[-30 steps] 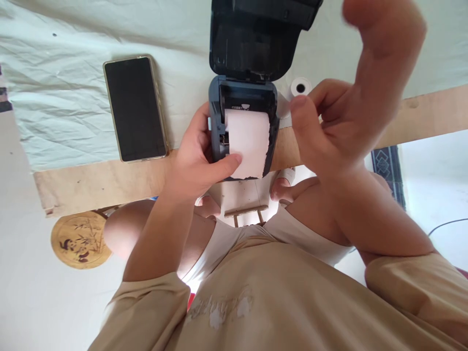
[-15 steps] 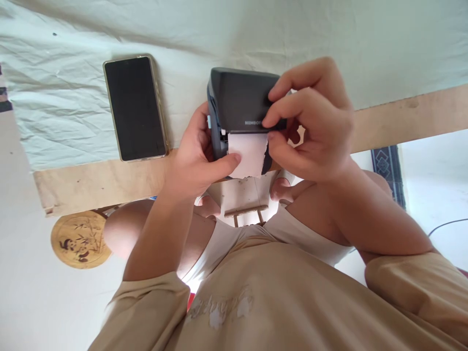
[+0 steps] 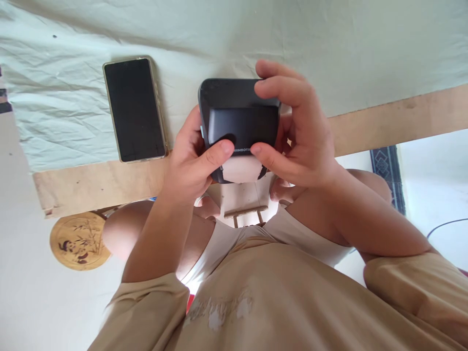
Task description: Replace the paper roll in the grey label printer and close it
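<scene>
A small black label printer (image 3: 241, 124) with pale brand lettering is held over the near edge of the table. White label paper (image 3: 243, 169) sticks out of its near side, with a ragged edge. My left hand (image 3: 195, 156) grips the printer's left side, its thumb pressed on the lid beside the lettering; the other fingers are partly hidden underneath. On the right side, my right hand (image 3: 300, 126) holds the printer with its thumb on the lid's near edge and fingertips at the far right corner. The lid looks closed.
A dark-screened phone (image 3: 135, 109) in a clear case lies left of the printer on the pale green cloth (image 3: 204, 34). The table's bare wooden edge (image 3: 98, 187) runs below it. A round wooden stool (image 3: 78, 241) with a panda picture stands at lower left.
The lid, raised at its near edge before, now sits down over the paper. My right hand has shifted from the lid's edge to hold the right side, and the printer has tilted towards me.
</scene>
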`<state>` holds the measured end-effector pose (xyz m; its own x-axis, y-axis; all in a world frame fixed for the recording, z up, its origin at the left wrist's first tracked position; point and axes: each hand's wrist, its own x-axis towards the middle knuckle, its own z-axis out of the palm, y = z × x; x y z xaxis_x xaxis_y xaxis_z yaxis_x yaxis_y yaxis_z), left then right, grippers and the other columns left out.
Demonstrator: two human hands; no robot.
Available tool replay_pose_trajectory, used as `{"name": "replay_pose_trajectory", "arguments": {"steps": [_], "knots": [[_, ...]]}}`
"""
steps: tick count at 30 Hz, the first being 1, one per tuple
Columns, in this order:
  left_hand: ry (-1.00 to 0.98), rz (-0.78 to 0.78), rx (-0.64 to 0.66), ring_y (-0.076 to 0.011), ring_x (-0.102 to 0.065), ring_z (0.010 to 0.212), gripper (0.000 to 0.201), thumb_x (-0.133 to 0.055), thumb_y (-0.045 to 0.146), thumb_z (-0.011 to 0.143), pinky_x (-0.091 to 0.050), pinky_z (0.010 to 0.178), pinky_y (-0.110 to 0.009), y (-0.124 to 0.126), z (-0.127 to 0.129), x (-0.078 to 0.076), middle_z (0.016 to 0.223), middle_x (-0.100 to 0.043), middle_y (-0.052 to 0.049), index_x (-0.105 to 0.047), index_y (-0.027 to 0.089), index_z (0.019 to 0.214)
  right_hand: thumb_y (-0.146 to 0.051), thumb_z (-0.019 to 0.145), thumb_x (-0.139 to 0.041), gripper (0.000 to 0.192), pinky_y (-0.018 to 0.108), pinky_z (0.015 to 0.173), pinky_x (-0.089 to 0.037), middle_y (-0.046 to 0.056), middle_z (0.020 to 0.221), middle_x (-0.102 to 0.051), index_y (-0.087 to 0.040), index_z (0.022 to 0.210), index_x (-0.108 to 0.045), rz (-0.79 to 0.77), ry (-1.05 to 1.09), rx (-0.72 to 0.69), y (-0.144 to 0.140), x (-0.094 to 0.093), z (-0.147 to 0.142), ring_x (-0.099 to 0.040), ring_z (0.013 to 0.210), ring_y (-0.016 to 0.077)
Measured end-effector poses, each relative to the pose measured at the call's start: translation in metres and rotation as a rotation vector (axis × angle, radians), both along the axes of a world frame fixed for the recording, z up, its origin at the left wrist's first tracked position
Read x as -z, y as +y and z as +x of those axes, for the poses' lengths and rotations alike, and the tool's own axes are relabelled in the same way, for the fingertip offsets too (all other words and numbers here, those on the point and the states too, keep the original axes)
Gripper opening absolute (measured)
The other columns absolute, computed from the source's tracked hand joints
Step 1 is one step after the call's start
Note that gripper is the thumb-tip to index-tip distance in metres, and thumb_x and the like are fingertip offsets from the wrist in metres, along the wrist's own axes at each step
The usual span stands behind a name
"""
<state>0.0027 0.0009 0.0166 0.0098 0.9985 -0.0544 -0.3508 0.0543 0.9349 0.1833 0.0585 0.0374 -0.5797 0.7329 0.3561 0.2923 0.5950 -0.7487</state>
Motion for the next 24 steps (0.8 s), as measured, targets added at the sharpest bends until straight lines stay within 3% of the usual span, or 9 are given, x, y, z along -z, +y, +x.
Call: {"name": "replay_pose_trajectory", "arguments": {"steps": [4, 12, 24], "knots": [[-0.036, -0.028, 0.013, -0.0135, -0.063, 0.080, 0.038, -0.075, 0.031, 0.078, -0.053, 0.065, -0.027, 0.0008, -0.0029, -0.0041, 0.097, -0.067, -0.002, -0.065, 0.027, 0.115, -0.040, 0.088, -0.053, 0.046, 0.037, 0.116, -0.053, 0.009, 0.145, -0.046, -0.020, 0.128, -0.046, 0.052, 0.005, 0.009, -0.0006, -0.0017, -0.0014, -0.044, 0.142, 0.0175], [-0.081, -0.003, 0.043, -0.0152, -0.062, 0.082, 0.038, -0.073, 0.029, 0.079, -0.052, 0.066, -0.028, 0.0035, -0.0025, -0.0043, 0.096, -0.069, -0.003, -0.066, 0.026, 0.116, -0.030, 0.087, -0.054, 0.042, 0.033, 0.117, -0.052, 0.005, 0.136, -0.054, -0.021, 0.127, -0.046, 0.114, -0.038, -0.025, 0.0023, -0.0036, -0.0001, -0.044, 0.142, 0.0140], [-0.123, -0.016, 0.033, -0.0108, -0.061, 0.072, 0.032, -0.073, 0.022, 0.079, -0.053, 0.056, -0.023, 0.0037, -0.0025, -0.0063, 0.088, -0.067, -0.001, -0.068, 0.023, 0.110, -0.030, 0.090, -0.050, 0.035, 0.031, 0.120, -0.051, 0.003, 0.131, -0.056, -0.020, 0.123, -0.047, 0.094, -0.027, -0.061, 0.0051, -0.0015, 0.0012, -0.043, 0.143, 0.0135]]}}
